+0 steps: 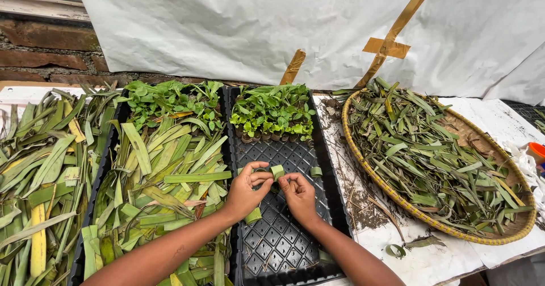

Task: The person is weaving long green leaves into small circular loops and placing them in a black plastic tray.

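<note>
Both my hands meet over a black seedling tray [286,243]. My left hand [245,190] and my right hand [298,194] pinch a small rolled green leaf strip [277,172] between their fingertips. Another rolled leaf piece [253,215] lies under my left wrist, and one more [316,171] rests on the tray to the right. Small green seedlings [272,111] in leaf pots fill the tray's far rows.
A second black tray [105,161] at the left holds a heap of cut leaf strips [164,172] and seedlings [170,101]. More long leaves [40,172] lie further left. A round woven basket [363,164] of leaf scraps sits right. White sheeting [227,30] hangs behind.
</note>
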